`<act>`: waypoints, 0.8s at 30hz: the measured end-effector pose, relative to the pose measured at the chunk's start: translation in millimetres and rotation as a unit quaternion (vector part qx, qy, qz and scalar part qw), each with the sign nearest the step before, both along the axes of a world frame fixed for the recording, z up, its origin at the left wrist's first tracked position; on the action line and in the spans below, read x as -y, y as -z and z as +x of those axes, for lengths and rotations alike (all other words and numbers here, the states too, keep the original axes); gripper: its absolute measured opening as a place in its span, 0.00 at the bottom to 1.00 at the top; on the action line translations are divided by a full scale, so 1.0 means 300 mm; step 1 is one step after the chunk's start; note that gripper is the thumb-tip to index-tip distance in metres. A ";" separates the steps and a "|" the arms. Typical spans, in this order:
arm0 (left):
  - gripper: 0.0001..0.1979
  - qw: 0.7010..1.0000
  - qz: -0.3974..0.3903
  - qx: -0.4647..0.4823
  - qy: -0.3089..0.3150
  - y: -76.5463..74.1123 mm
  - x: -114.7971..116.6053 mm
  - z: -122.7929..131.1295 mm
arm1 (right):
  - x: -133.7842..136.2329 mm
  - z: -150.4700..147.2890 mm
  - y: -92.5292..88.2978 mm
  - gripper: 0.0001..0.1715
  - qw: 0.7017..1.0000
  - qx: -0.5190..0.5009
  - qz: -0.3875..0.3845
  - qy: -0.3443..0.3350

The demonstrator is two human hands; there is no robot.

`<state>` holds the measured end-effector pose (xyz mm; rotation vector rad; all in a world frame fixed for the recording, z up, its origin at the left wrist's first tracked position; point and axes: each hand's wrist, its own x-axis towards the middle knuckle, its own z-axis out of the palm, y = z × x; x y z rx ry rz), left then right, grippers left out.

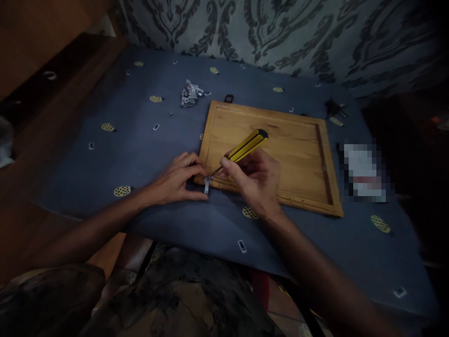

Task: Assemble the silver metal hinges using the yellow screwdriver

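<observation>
A wooden framed panel [301, 154] lies flat on a blue patterned cloth [133, 154]. My right hand [257, 180] grips a yellow and black screwdriver [247, 146], its tip down at a small metal bracket [206, 185] on the panel's near left corner. My left hand [178, 180] rests on the cloth beside that corner, fingers curled and pinching the bracket against the frame.
A heap of small metal hardware [190, 93] lies on the cloth behind the panel. A dark object [333, 108] sits at the far right, and a blurred white packet [365, 172] lies right of the panel. A wooden cabinet [42, 56] stands to the left.
</observation>
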<state>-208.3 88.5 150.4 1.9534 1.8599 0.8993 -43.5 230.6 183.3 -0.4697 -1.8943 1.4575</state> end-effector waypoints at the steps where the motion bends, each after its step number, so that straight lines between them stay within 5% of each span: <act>1: 0.24 1.000 -0.003 0.001 -0.001 -0.001 0.000 0.000 | 0.001 0.000 0.001 0.21 1.000 0.002 -0.004 -0.001; 11: 0.23 1.000 -0.007 0.004 -0.002 -0.007 -0.002 0.003 | 0.005 -0.005 0.014 0.17 0.999 -0.018 -0.014 -0.048; 19: 0.22 1.000 -0.011 0.000 -0.003 -0.010 -0.001 0.002 | -0.044 0.014 -0.043 0.18 0.988 0.031 -0.021 -0.152; 24: 0.22 1.000 -0.009 0.004 -0.001 -0.009 -0.003 0.003 | -0.037 0.013 -0.002 0.16 0.994 0.014 0.020 -0.111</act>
